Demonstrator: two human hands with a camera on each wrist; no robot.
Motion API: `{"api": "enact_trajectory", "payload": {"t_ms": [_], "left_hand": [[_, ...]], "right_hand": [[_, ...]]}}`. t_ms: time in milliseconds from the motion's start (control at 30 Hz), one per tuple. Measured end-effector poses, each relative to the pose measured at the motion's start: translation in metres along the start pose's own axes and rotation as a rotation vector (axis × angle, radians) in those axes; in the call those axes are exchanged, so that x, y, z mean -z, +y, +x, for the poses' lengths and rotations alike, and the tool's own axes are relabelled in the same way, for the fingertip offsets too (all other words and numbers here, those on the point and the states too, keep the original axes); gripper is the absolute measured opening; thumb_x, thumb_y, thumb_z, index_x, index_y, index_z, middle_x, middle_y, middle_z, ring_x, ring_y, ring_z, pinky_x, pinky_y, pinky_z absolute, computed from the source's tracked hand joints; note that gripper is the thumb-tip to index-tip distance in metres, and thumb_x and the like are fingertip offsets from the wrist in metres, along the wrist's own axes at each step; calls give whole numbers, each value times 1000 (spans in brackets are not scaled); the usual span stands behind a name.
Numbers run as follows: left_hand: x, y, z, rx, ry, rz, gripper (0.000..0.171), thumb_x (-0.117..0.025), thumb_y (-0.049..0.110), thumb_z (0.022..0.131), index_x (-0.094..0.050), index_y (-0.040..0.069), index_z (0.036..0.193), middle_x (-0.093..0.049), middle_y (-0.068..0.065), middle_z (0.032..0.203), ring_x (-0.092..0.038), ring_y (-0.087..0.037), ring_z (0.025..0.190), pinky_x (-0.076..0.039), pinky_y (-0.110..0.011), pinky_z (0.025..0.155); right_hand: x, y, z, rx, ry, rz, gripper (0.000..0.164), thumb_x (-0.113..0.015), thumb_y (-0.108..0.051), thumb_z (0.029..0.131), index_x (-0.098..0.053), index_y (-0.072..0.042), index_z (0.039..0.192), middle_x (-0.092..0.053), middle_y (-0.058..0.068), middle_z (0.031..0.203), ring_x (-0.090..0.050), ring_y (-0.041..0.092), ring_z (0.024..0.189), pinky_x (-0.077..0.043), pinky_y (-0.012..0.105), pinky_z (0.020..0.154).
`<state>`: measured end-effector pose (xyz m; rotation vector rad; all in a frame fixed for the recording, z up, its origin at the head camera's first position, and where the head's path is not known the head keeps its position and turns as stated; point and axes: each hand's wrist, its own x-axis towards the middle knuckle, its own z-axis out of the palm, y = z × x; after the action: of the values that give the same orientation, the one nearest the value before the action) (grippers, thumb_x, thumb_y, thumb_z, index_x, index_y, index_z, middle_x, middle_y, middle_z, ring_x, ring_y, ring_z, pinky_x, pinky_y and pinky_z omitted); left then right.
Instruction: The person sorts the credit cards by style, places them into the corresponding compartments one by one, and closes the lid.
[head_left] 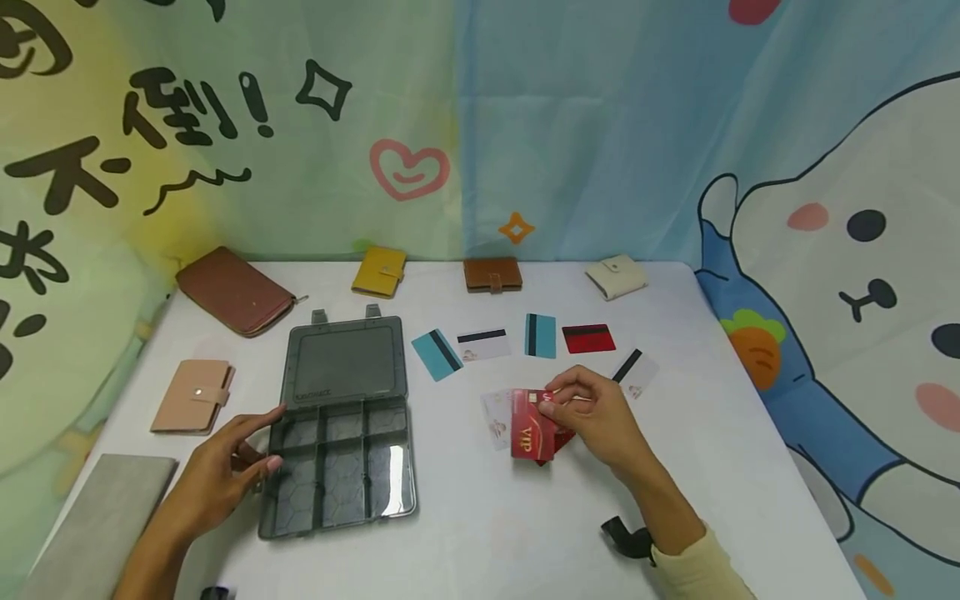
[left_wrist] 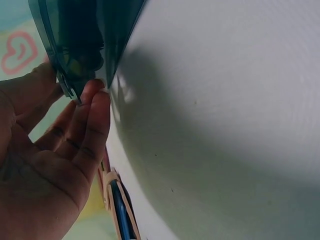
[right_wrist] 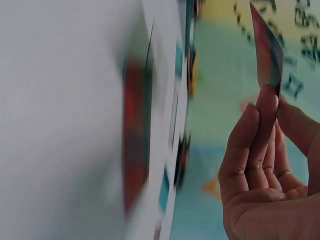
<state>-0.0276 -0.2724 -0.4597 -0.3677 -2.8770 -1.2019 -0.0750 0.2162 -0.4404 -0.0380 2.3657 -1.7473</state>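
Right hand (head_left: 592, 412) pinches red VIP card (head_left: 532, 427), long axis fore-and-aft; left hand (head_left: 221, 475) grips grey box (head_left: 341, 485).

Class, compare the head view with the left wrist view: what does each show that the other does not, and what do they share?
Only the head view shows the right hand pinching the red VIP card, the turquoise cards and the cream wallet.

Only the left wrist view shows the palm of the left hand and blue material between the covers of the tan wallet.

Both show the left hand touching the grey box, the tan wallet and the backdrop's pink heart.
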Motion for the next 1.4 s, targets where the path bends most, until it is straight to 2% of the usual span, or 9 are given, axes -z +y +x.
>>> {"api": "enact_trajectory", "payload": {"t_ms": [200,400,533,633,767,867,1133,1300,1400], "left_hand": [[-1,2,1,11,19,-3,69,-78,3,82,-52,13,146,-62,-9,120,-59,0,71,-49,-24,58],[-2,3,0,15,26,-4,69,-78,1,83,-52,13,146,-62,-10,119,-59,0,69,-48,-24,56],[-2,3,-1,23,22,3,69,-77,2,83,-52,14,146,-62,-10,120,-57,0,68,-47,-24,55],[-2,3,-1,25,20,6,68,-77,2,83,-52,14,146,-62,-10,120,-56,-1,66,-46,-24,54],[-3,3,-1,13,22,3,68,-77,1,83,-52,13,146,-62,-10,118,-55,-1,64,-45,-24,54],[-4,3,-1,7,24,9,68,-77,1,83,-52,12,145,-63,-10,117,-55,-1,64,-45,-24,53],[-2,4,-1,25,26,38,68,-77,2,83,-53,14,145,-63,-10,117,-53,-1,64,-44,-24,53],[-2,4,-2,35,20,36,68,-77,3,84,-52,15,146,-62,-9,117,-53,-2,64,-43,-24,53],[-2,3,-1,36,18,31,68,-76,4,85,-51,15,147,-62,-9,116,-52,-2,63,-42,-24,52]], "right_hand": [[-62,-17,9,5,-157,90,28,-77,-20,88,-64,-8,110,-69,15,97,-73,24,82,-60,32,75],[-114,-30,15,50,-309,148,27,-77,-18,88,-65,-7,109,-72,12,96,-72,26,73,-60,34,72],[-137,-35,17,137,-319,41,22,-78,-20,88,-67,-14,106,-74,1,91,-69,29,67,-54,24,61],[-150,-38,17,216,-287,-100,19,-79,-25,87,-69,-20,103,-72,-8,86,-63,22,61,-45,20,53],[-157,-42,18,315,-253,-277,15,-81,-29,85,-72,-23,95,-65,-13,78,-55,10,58,-43,20,53],[-155,-43,22,353,-239,-346,16,-81,-31,84,-73,-22,94,-62,-13,74,-55,8,60,-44,20,54],[-132,-37,67,282,-229,-325,29,-82,-33,83,-71,-17,105,-65,-8,78,-56,15,67,-47,28,59],[-118,-36,106,238,-214,-432,36,-85,-33,80,-70,-16,109,-68,-1,93,-59,17,81,-48,32,72],[-114,-38,127,217,-196,-563,43,-87,-33,77,-70,-18,113,-66,3,102,-55,19,94,-46,35,82]]}}
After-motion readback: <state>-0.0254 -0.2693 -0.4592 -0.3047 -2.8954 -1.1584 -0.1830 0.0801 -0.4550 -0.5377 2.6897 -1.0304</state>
